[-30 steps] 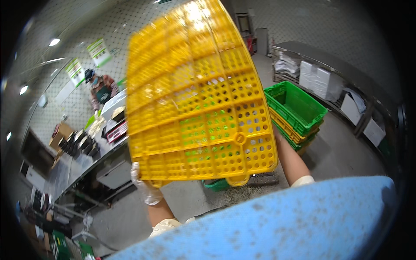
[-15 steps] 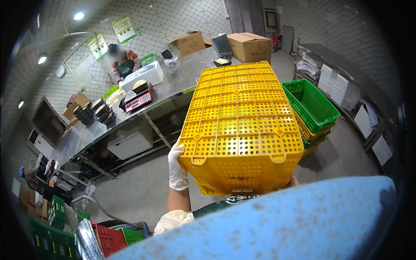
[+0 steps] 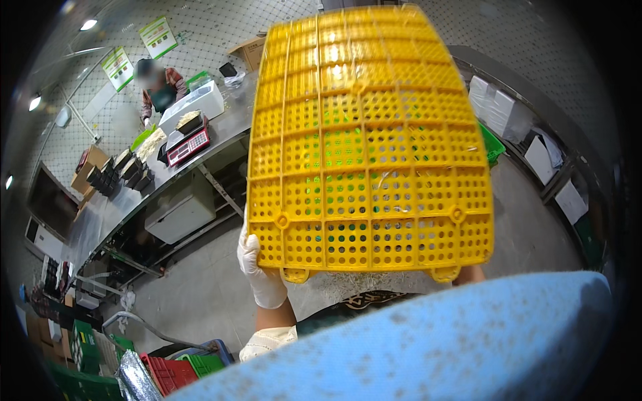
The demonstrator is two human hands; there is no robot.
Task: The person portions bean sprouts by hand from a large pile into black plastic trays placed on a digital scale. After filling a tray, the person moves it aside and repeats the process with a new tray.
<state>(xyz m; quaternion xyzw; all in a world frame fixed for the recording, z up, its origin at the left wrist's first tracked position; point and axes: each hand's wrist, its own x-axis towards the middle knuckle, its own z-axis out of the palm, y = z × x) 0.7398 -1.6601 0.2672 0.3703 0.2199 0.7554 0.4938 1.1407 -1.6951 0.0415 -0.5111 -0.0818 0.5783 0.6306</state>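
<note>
A large yellow perforated plastic crate (image 3: pixel 371 160) fills the middle of the view, its ribbed underside facing me and its far end tipped up. My left hand (image 3: pixel 262 277), in a white glove, is closed on the crate's near left side. Only a small part of my right hand (image 3: pixel 470 275) shows at the near right corner; the crate hides its fingers. Pale and greenish shreds (image 3: pixel 358 284) show just below the crate's near edge. Green shows through the holes from behind.
A metal table (image 3: pixel 231 127) runs along the left, bearing a red scale (image 3: pixel 188 148), black trays (image 3: pixel 103 179) and a white foam box (image 3: pixel 200 100). A person (image 3: pixel 160 90) stands behind it. A green crate (image 3: pixel 491 144) is partly hidden at right, near a shelf rack (image 3: pixel 558 180). Blue material (image 3: pixel 428 341) covers the lower right.
The yellow crate has come up and tilted, so its underside faces me more and hides more of the green crate and the table. Shreds now show below it. Both hands stay at its sides.
</note>
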